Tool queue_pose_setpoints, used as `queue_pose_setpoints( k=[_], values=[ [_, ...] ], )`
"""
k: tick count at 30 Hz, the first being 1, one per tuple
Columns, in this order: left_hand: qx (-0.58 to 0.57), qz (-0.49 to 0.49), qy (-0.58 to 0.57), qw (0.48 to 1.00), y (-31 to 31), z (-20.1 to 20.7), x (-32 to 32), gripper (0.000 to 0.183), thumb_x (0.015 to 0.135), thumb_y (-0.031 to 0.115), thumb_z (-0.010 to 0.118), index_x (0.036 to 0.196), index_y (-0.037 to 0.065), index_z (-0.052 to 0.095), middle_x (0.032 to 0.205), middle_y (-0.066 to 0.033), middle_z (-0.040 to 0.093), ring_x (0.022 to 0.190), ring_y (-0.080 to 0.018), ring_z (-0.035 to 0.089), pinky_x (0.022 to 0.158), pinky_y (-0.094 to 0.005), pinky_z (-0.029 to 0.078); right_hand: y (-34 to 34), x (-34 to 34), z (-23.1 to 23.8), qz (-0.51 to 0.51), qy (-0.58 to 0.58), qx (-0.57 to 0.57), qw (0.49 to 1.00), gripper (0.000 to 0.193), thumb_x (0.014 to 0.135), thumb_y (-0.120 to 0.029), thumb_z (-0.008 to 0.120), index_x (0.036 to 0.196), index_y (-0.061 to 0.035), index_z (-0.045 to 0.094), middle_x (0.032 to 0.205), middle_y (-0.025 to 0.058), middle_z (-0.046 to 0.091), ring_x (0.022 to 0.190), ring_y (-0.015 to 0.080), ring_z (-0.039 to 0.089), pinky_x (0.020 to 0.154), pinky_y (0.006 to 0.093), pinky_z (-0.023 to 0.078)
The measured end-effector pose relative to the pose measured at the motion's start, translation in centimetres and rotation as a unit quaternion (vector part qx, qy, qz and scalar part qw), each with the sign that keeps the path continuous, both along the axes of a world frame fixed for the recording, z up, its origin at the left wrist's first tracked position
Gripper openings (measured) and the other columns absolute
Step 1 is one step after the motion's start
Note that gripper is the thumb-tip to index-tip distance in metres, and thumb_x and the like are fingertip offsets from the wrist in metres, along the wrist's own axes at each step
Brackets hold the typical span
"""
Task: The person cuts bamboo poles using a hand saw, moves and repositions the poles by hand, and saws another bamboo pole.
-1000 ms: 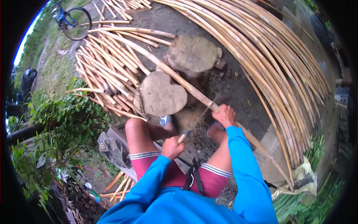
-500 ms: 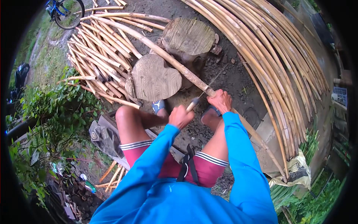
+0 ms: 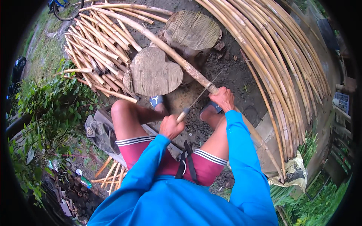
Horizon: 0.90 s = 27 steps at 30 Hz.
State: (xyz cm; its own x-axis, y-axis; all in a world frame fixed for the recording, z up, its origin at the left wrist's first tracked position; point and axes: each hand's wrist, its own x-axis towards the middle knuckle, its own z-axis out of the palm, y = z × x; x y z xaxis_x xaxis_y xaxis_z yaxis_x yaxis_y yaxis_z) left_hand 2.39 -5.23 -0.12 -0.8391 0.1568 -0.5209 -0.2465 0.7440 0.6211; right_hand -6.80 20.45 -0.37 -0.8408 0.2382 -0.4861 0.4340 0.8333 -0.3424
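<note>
Watched from my end through the head camera. The hands were apart, both occupied. The left hand was clenched round the pale handle of a thin-bladed tool, out between the bent knees. The blade slanted away from the body and to the right, and crossed a long pole just beside the right hand. How deep the edge sat in the wood I could not tell.

The right hand was clamped over that pole from above. The pole ran from the upper left, past the gap between two stumps, under the right hand, then along the outer side of the right forearm to a pale sack at lower right. The near stump showed a notched, heart-like top; the far stump was rounder. Whether the pole touched either one I could not make out.

To the left of the stumps I noted a heap of short poles, loosely stacked, cut ends toward the person. To the right, a broad row of long poles lay side by side, their curve partly the lens. A camouflage cloth lay by the left thigh, close to leafy vines. Part of a bicycle showed at top left.
</note>
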Motion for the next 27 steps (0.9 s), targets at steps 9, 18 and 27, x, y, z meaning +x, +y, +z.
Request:
queue_pose_setpoints(
  k=[9, 18, 27],
  values=[
    [-0.051, 0.005, 0.038, 0.998, 1.4, -0.5, -3.9, 0.035, 0.078, 0.031, 0.062, 0.086, -0.002, 0.071, 0.079, -0.0309, 0.066, 0.079, -0.0478, 0.067, 0.078, -0.0539, 0.054, -2.3, -0.7, 0.9, 0.016, -0.022, -0.01, 1.0, 0.042, 0.074, -0.038, 0.068, 0.094, -0.0019, 0.075, 0.1, 0.0297, 0.069, 0.098, 0.0488, 0.065, 0.092, 0.0518, 0.052],
    [-0.075, 0.009, 0.039, 0.996, 3.0, 0.8, -5.5, 0.034, 0.079, 0.033, 0.059, 0.083, 0.001, 0.071, 0.081, -0.0326, 0.065, 0.081, -0.0486, 0.066, 0.077, -0.0557, 0.053, -1.5, -0.7, 0.0, 0.018, -0.023, 0.005, 1.0, 0.04, 0.074, -0.039, 0.069, 0.095, -0.0051, 0.075, 0.102, 0.0288, 0.069, 0.099, 0.0492, 0.065, 0.091, 0.0522, 0.052],
    [-0.036, 0.01, 0.028, 0.999, 1.6, 1.6, -2.8, 0.032, 0.077, 0.03, 0.06, 0.083, 0.0, 0.071, 0.08, -0.0305, 0.066, 0.079, -0.0469, 0.067, 0.077, -0.0549, 0.054, -0.8, -0.8, 0.8, 0.005, -0.02, 0.015, 1.0, 0.04, 0.074, -0.039, 0.069, 0.094, -0.0045, 0.075, 0.1, 0.0297, 0.069, 0.099, 0.0481, 0.065, 0.091, 0.0517, 0.052]
  ],
)
